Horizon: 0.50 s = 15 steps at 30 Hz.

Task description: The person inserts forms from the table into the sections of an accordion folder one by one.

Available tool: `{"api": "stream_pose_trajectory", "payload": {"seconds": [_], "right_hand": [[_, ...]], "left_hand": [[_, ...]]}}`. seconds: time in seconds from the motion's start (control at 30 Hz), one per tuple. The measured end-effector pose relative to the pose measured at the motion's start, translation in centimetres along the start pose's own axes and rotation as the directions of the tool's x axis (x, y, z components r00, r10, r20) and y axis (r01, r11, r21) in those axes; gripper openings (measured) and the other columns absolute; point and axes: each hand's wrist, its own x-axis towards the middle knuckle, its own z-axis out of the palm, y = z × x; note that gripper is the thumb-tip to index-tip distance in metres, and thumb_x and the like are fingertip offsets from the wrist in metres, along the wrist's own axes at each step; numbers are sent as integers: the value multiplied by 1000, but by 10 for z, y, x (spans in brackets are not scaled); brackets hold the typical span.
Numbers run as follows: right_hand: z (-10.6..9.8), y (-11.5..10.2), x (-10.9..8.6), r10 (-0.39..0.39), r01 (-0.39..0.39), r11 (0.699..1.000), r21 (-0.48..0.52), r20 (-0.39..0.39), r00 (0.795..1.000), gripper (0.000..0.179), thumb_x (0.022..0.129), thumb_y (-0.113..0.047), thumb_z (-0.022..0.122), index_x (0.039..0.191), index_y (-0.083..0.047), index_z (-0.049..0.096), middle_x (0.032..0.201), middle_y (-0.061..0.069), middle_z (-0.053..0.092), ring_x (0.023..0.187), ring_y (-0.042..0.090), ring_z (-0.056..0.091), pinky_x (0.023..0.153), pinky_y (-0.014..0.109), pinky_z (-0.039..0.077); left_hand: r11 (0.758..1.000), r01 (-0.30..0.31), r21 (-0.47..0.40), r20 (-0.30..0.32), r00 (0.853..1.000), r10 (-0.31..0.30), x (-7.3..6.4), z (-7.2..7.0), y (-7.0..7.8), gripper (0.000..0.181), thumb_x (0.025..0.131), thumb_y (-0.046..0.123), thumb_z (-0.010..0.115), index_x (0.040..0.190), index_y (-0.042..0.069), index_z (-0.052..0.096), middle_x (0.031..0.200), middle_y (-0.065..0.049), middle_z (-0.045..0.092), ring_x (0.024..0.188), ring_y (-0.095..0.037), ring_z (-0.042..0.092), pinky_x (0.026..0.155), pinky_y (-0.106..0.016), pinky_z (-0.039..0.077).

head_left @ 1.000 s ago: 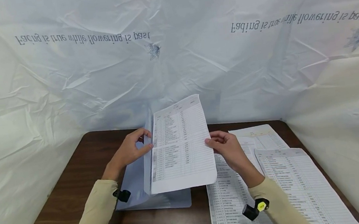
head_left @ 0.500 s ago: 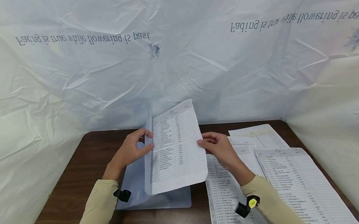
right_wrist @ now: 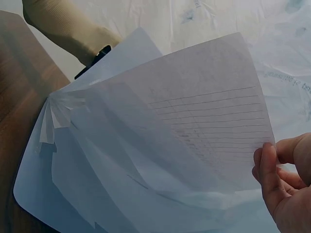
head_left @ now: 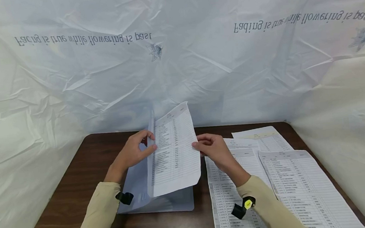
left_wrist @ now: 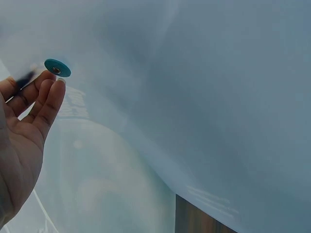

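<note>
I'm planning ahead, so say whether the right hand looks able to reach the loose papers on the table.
Probably, once it lets go: the right hand pinches a sheet, but its forearm hangs over the loose papers and nothing else visibly blocks them.

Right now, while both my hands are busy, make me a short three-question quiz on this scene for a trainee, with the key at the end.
1. True or false: the right hand pinches the raised sheet by its edge.

2. In the head view, where do the loose printed sheets on the table lie relative to the blue folder?
A. To its left
B. To its right
C. On top of it

3. Fill in: the black device with the yellow spot is worn on the person's ____ wrist.

Key: 1, true; 2, B; 3, right.
</note>
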Motion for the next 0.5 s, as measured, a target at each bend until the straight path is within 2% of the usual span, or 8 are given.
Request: {"api": "stream_pose_trajectory", "payload": {"seconds": [0.27,0.5], "right_hand": [[11,0,5,-12,11,1000,18,35,999,31,94,-12,73,122,0,70,103,14,74,87,19,72,74,39,60],[25,1,11,-30,29,999,23,62,998,29,94,-11,74,120,0,70,104,14,75,85,18,72,70,31,59]], "left_hand": [[1000,-13,-11,1,1000,13,1,0,2,25,94,25,71,110,8,61,98,1,58,84,-15,51,79,-42,48],[1000,-22,-16,-11,1000,22,2,1,2,26,94,25,71,110,6,61,97,2,58,82,-15,51,78,-37,47]]}}
